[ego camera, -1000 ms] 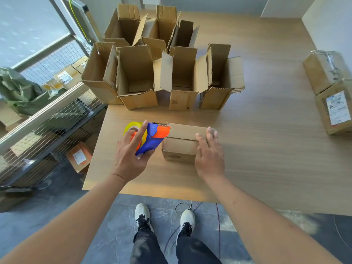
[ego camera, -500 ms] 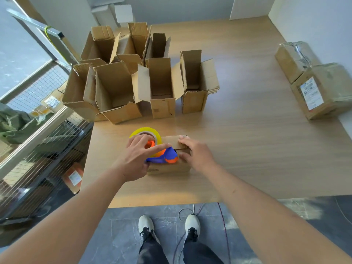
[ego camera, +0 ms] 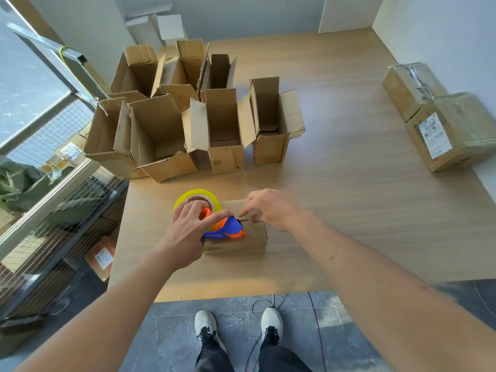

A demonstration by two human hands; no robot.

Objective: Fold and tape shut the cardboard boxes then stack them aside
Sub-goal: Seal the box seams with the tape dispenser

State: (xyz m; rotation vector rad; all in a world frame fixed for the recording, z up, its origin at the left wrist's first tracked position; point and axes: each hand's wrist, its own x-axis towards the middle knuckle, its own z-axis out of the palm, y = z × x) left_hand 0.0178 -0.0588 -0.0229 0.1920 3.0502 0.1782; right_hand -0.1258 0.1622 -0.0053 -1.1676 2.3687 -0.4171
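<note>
The small closed cardboard box lies under both hands near the table's front edge. The left hand grips a blue-and-orange tape dispenser with a yellow roll, set on the box's left end. The right hand, fingers curled, presses the box top just right of the dispenser. Beyond the hands stand open corrugated boxes on pale wood-grain.

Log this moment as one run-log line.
step: taping | left hand: holds tape dispenser on closed box | right hand: fingertips on box top | open boxes: waiting behind
</note>
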